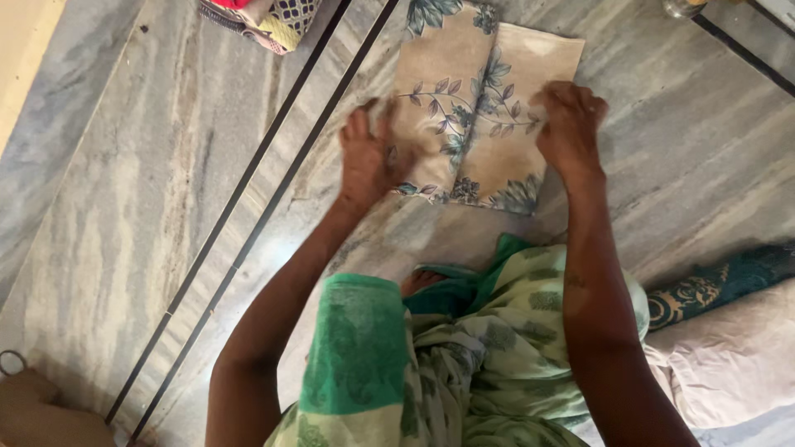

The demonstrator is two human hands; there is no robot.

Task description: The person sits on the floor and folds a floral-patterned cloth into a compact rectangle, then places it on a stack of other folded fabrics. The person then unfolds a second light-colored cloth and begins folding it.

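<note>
We see the folded cloth (480,108) lying on the floor (149,182), our left hand (368,157) on its left edge, our right hand (570,124) on its right edge.

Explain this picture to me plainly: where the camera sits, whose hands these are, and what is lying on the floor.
The one picture comes from a camera worn on a person's head, looking down at their own two bare hands. No machine is involved. The left hand and right hand press on the two sides of a folded beige cloth with blue leaf print, which lies flat on a grey marble floor. Neither hand lifts it. A colourful patterned bundle lies at the top edge, and a brown object at the bottom left corner.
</note>
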